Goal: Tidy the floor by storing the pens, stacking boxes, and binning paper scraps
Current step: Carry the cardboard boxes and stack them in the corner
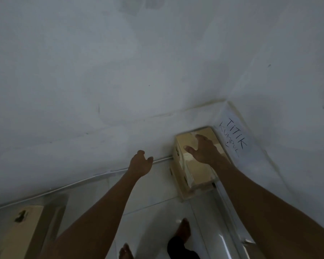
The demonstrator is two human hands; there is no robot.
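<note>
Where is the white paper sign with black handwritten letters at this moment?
In the head view, the white paper sign is on the right wall near the corner, just right of the stacked tan cardboard boxes under the right hand.

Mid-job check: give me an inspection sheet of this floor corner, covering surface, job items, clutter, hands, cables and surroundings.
Surface: white tiled floor, glossy, dimly lit.
Job's things: tan cardboard boxes, apparently stacked in the corner; single tan cardboard box at lower left by the wall; no pens or paper scraps seen.
Clutter: nothing seen.
Grippers: right hand spread open over the stack's top, contact unclear; left hand in the air, loosely curled, holding nothing.
Cables: thin white strip along the wall's foot; cable or trim, cannot tell.
Surroundings: white walls; handwritten paper sign reading "TiTiK KUMPUL" on the right wall; the person's bare feet.
</note>
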